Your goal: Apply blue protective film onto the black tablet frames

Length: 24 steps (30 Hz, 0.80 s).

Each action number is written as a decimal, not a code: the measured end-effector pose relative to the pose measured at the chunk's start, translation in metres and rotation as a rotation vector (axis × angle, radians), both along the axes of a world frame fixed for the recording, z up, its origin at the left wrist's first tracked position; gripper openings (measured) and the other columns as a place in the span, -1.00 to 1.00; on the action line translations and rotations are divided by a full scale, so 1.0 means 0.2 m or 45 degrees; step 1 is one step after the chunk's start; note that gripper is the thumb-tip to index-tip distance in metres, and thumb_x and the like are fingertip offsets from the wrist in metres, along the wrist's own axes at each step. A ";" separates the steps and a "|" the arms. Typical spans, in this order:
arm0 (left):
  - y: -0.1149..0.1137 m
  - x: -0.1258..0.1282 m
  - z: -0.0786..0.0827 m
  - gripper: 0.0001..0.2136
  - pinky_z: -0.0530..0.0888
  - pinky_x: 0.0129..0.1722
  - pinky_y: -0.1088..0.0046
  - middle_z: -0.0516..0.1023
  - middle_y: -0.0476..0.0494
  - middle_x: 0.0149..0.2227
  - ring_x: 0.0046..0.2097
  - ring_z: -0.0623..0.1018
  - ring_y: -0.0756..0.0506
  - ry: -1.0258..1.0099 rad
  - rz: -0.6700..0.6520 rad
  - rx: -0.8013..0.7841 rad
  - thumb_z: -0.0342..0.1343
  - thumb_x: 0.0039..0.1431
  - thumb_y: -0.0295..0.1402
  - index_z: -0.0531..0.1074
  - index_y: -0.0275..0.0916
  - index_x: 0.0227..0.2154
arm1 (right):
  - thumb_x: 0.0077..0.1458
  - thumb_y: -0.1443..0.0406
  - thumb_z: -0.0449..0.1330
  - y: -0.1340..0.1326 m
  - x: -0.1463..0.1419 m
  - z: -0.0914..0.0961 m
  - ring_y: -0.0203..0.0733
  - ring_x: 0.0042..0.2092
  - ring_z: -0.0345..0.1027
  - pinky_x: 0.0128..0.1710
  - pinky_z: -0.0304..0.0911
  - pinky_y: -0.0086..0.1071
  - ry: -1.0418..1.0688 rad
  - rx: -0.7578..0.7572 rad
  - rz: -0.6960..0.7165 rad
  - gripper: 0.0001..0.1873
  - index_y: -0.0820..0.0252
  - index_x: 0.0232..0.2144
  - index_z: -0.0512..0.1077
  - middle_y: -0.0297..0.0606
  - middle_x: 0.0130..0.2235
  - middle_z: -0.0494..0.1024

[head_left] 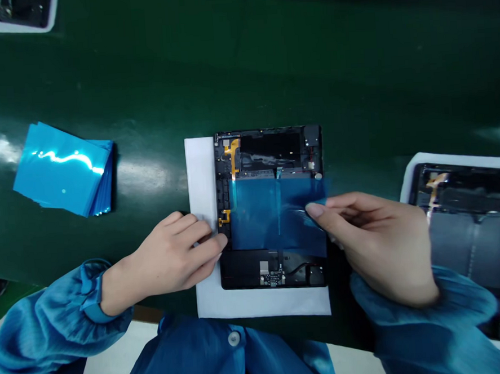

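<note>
An opened tablet (255,267), its inner parts showing, lies on a white sheet (202,195) in the middle of the green table. Over its battery area spreads a see-through blue film (255,215). My right hand (375,236) pinches this film at its right edge between thumb and fingers. On the other side, my left hand (173,254) is closed, its curled fingers holding the tablet's left edge. Whether the film lies flat on the battery everywhere I cannot tell.
To the left sits a fanned stack of shiny blue films (62,170). Another opened tablet (485,234) rests at the right, close to my right forearm. Part of a further device (14,12) shows in the top left corner. The green table (243,69) stretches away behind.
</note>
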<state>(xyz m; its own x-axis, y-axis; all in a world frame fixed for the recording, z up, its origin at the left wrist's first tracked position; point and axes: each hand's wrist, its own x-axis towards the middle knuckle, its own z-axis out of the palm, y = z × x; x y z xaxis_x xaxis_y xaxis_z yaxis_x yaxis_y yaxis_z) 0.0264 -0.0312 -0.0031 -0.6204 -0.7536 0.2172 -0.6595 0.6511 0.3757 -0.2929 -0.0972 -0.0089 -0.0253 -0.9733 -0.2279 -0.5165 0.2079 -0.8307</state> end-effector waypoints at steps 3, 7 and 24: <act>0.01 0.00 0.00 -0.85 0.44 -0.34 0.29 0.65 -0.09 -0.24 -0.29 0.55 -0.11 0.001 -0.002 -0.001 0.07 0.59 -0.40 0.55 -0.26 -0.03 | 0.03 0.02 0.59 0.00 0.00 -0.01 -0.24 -0.49 0.45 -0.47 0.41 -0.36 -0.041 -0.001 0.007 -0.70 0.07 -0.38 0.75 -0.29 -0.48 0.66; 0.01 0.01 0.03 -0.82 0.49 -0.29 0.32 0.68 -0.13 -0.20 -0.26 0.60 -0.10 0.015 0.008 0.043 0.05 0.63 -0.37 0.55 -0.29 0.01 | 0.05 0.06 0.59 0.01 0.00 -0.02 -0.32 -0.53 0.33 -0.45 0.43 -0.35 -0.079 0.004 -0.007 -0.71 0.11 -0.29 0.76 -0.37 -0.49 0.61; -0.29 -0.33 0.08 -0.60 0.52 0.38 -0.01 0.57 -0.26 0.44 0.40 0.57 -0.34 -0.341 -0.312 0.066 0.18 0.49 -0.49 0.60 -0.14 0.30 | 0.35 0.13 0.43 0.04 -0.06 0.06 -0.23 -0.42 0.58 -0.35 0.56 -0.32 0.149 -0.256 0.057 -0.78 0.09 -0.09 0.78 -0.27 -0.31 0.77</act>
